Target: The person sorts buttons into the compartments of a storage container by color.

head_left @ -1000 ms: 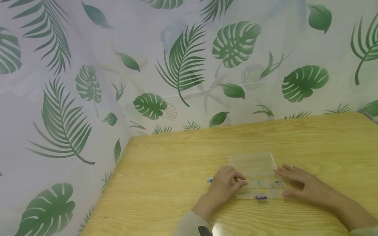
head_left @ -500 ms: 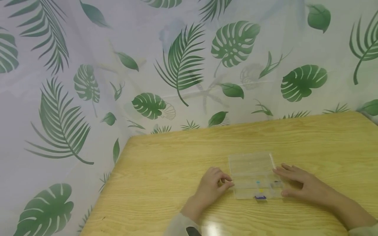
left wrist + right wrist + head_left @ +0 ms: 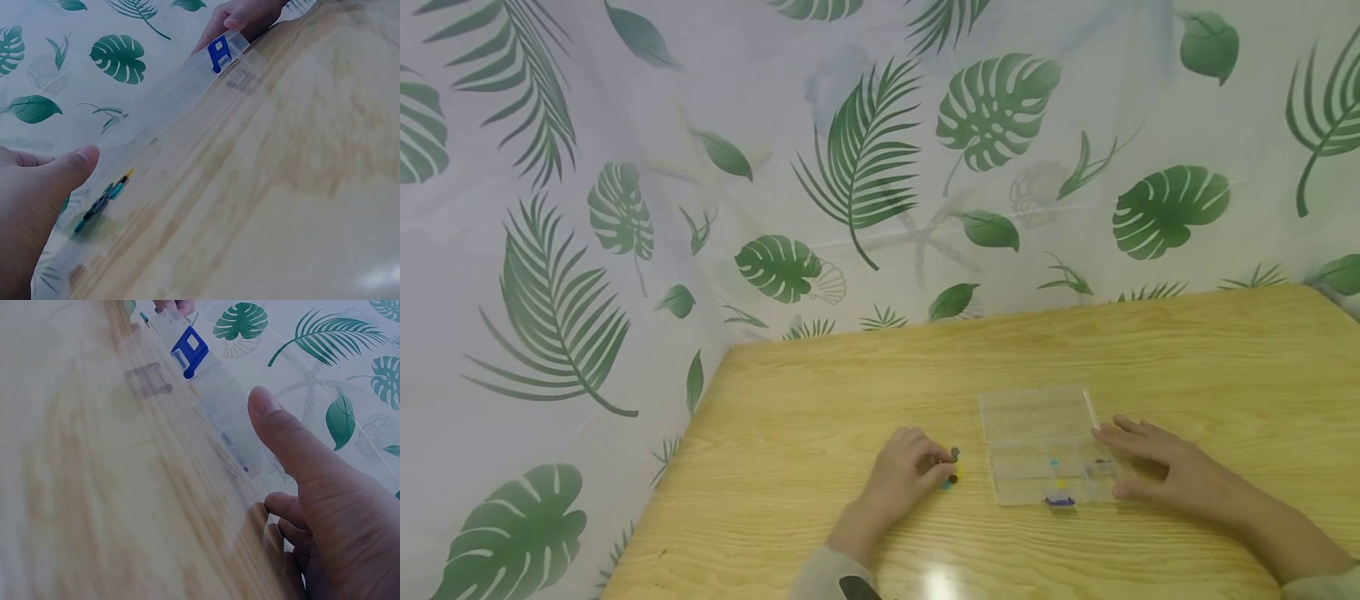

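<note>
My left hand [image 3: 906,471] hovers over the wooden table, left of a clear plastic box. Just by its fingertips lies a cluster of small coloured pieces [image 3: 953,479], teal, dark and yellow; in the left wrist view these pieces [image 3: 103,203] lie below the straight thumb. The hand grips nothing that I can see. The divided clear box [image 3: 1026,496] has its lid [image 3: 1033,412] laid back, a blue latch [image 3: 1060,502] on its front, and a few tiny pieces inside. My right hand [image 3: 1176,471], fingers relaxed, rests at the box's right end.
The wooden table [image 3: 820,408] meets a leaf-printed cloth backdrop [image 3: 865,292] behind and at the left. Light glares off the table [image 3: 938,579] near its front.
My left hand has moved left, away from the box's left side to the small pieces, which now show beside its fingertips. The right hand and the box stay put.
</note>
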Demonstrator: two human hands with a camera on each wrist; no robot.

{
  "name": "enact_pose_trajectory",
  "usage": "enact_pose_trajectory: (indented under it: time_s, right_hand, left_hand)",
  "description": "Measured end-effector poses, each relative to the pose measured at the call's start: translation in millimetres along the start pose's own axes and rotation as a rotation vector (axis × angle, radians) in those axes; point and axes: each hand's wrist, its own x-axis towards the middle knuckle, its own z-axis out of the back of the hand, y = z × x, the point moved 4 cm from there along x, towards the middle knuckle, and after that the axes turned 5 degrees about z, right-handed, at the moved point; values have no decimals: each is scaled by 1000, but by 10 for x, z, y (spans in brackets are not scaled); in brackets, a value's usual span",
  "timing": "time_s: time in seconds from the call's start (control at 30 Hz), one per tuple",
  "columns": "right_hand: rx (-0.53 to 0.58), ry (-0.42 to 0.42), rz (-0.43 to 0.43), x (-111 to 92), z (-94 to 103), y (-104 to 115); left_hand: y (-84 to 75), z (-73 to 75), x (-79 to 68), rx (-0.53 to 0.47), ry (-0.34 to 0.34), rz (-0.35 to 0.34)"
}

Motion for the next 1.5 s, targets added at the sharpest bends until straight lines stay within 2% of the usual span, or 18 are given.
enact_pose_trajectory:
  time_s: [0.07,0.3,0.4,0.53,0.73,1.1,1.5]
  right_hand:
    - [1,-2,1,1,1,8]
    - [-11,-9,12,12,3,4]
    - [-16,-11,15,21,1,2]
    - [-21,-7,10,25,-2,2]
    - [-13,-4,0,23,-4,6]
    - [-26,-15,7,-2,-19,1]
    - [-15,-7,2,-1,-15,25]
  left_hand:
    - [26,31,-11,-5,-7,1]
    - [90,119,-10,35,-100,-78]
    - [137,136,-16,37,-110,-76]
    - [165,129,-30,18,-47,-66]
    - [106,99,-37,31,26,-140]
    - [47,50,-53,89,49,-190]
    - [9,53,-55,86,75,-186]
